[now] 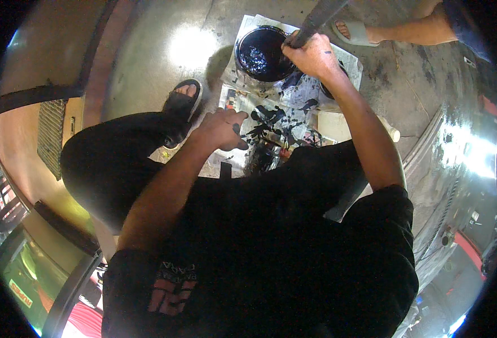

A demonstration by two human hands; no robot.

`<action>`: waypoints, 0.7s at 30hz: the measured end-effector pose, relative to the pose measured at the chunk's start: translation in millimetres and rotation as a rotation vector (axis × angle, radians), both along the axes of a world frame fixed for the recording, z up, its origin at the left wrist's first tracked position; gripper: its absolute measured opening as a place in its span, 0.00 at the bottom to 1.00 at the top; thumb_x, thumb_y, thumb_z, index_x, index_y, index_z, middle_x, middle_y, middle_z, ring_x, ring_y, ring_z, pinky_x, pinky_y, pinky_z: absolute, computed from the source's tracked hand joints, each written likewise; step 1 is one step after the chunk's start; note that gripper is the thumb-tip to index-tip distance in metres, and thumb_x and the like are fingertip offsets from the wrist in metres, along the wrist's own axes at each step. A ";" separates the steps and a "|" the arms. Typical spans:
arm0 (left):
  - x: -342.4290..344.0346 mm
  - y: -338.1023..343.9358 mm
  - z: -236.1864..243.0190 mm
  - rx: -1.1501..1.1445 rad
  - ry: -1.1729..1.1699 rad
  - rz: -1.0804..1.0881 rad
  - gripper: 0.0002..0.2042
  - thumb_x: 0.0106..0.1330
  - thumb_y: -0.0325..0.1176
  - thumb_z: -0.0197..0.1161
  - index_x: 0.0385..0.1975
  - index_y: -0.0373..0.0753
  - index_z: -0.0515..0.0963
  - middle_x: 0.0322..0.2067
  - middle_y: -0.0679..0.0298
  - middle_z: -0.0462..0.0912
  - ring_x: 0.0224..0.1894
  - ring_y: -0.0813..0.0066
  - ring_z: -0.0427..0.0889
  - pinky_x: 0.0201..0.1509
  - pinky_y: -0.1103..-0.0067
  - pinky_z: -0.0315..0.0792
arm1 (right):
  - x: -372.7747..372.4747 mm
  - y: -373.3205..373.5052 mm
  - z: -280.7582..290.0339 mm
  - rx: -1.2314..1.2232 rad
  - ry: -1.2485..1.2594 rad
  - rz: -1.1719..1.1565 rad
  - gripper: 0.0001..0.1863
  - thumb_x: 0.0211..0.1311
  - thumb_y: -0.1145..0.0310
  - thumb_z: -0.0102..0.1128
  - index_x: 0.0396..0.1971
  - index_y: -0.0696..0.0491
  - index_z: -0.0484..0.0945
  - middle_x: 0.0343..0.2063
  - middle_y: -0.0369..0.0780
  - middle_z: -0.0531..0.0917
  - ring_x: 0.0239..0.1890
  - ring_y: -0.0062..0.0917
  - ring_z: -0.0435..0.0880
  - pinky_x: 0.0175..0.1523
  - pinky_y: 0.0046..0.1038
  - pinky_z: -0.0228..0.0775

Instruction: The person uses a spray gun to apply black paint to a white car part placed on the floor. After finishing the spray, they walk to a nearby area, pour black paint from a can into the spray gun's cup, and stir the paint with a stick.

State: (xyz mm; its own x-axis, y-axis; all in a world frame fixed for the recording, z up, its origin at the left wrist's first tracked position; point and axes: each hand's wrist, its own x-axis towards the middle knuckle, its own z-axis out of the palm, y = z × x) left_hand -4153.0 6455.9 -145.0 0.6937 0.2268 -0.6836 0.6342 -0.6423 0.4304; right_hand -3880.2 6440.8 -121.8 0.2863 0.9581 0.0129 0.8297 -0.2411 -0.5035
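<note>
My right hand [311, 56] is closed around a dark, thick rod [323, 21] that slants up and out at the top of the head view. What kind of tool it is does not show. Right beside this hand stands a round bucket [264, 54] with glossy black liquid in it. My left hand [220, 128] hangs lower and to the left with its fingers apart, nothing visible in it, and dark smudges on the skin. Under the bucket and between my hands lie newspaper sheets [231, 97] spattered with black. A second dark round container [327, 90] is partly hidden behind my right forearm.
A cream-coloured container [334, 126] sits beyond my right forearm. At the top right another person's sandalled foot [351, 32] rests on the concrete floor [395, 84]. My own left foot [184, 101] is beside the newspaper. Crumpled sheeting [429, 174] lies on the right.
</note>
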 end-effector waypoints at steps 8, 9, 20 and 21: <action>-1.8 -3.6 -4.6 0.079 -0.034 -0.048 0.41 0.51 0.52 0.75 0.64 0.44 0.68 0.60 0.51 0.75 0.63 0.48 0.71 0.66 0.59 0.67 | -1.2 13.7 -17.1 0.106 -0.024 -0.037 0.18 0.56 0.52 0.63 0.35 0.52 0.86 0.36 0.48 0.87 0.41 0.44 0.86 0.49 0.39 0.78; -1.7 -3.3 -3.6 0.061 -0.027 -0.040 0.41 0.51 0.53 0.75 0.64 0.44 0.67 0.60 0.51 0.75 0.63 0.48 0.71 0.66 0.58 0.67 | -1.9 11.6 -16.8 -0.008 -0.070 -0.073 0.18 0.55 0.52 0.65 0.34 0.52 0.86 0.35 0.47 0.87 0.41 0.43 0.86 0.49 0.39 0.78; 7.2 0.0 14.1 0.052 0.053 -0.053 0.39 0.53 0.50 0.75 0.65 0.43 0.67 0.58 0.53 0.76 0.61 0.49 0.73 0.65 0.62 0.68 | -3.6 9.1 -7.0 -0.089 -0.219 0.018 0.20 0.60 0.52 0.56 0.30 0.56 0.84 0.32 0.47 0.86 0.40 0.43 0.86 0.47 0.42 0.78; 7.1 0.2 14.8 0.051 0.060 -0.049 0.40 0.53 0.50 0.75 0.65 0.43 0.67 0.58 0.53 0.76 0.61 0.49 0.73 0.65 0.62 0.68 | -2.4 8.1 -9.9 -0.043 -0.165 0.008 0.20 0.59 0.52 0.57 0.30 0.56 0.84 0.31 0.47 0.86 0.39 0.44 0.86 0.47 0.42 0.78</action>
State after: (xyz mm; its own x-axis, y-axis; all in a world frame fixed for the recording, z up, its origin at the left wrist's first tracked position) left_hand -4146.0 6456.0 -130.2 0.6630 0.2293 -0.7126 0.6250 -0.6935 0.3584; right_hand -3882.6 6448.9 -131.7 0.2757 0.9611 0.0184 0.9022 -0.2521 -0.3501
